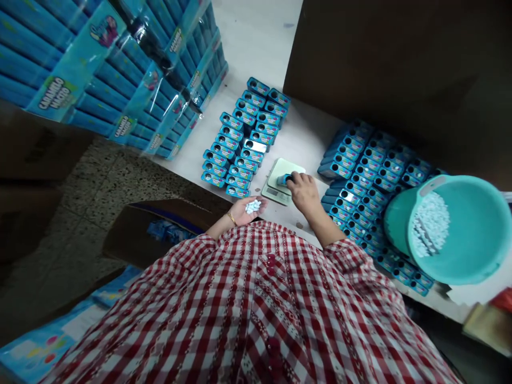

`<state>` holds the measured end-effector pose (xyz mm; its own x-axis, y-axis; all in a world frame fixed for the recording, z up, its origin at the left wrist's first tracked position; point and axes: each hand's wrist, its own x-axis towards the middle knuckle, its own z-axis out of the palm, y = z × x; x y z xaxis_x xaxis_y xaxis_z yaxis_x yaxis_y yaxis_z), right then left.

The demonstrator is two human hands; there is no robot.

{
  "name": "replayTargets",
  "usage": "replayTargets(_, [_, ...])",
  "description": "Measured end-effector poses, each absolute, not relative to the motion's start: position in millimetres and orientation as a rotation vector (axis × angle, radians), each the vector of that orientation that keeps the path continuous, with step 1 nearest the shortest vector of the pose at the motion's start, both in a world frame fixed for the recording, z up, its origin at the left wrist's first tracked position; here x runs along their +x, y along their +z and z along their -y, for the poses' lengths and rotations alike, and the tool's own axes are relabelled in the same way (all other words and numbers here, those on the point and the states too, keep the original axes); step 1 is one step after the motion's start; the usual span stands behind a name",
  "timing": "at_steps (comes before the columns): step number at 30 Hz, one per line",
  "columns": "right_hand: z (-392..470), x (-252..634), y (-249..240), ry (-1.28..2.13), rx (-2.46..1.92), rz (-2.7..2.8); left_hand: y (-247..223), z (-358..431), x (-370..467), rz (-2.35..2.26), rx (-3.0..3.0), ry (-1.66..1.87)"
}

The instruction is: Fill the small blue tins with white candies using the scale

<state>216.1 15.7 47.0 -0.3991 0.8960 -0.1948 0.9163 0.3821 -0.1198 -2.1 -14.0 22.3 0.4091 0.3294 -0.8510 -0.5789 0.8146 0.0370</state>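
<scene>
Palm up, my left hand [240,213] cups a small heap of pale white-blue candies [253,206] near the table's front edge. My right hand [304,193] has its fingers around a small blue candy box [285,180] on the white kitchen scale [280,166]. That box touches the scale's plate, and the fingers hide part of it. Left of the scale, rows of upright blue candy boxes [244,133] with dark round holes in their tops stand close together. Another block of such boxes [360,186] is to the right of my right hand.
A turquoise tub [476,229] with many white candies [432,224] stands at the right, against the boxes. Wrapped blue display packs [120,69] are stacked at the upper left. Below the table's left edge is an open carton [132,234] with blue packets inside.
</scene>
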Motion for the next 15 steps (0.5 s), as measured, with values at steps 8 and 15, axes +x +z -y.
replayTargets(8, [13.0,182.2,50.5,-0.589,1.605,-2.650,16.6,19.1,-1.7,-0.952,-0.284,0.575])
replayTargets(15, [39.9,138.5,48.8,-0.957,1.257,-2.586,6.8,30.6,-5.5,-0.994,-0.294,0.472])
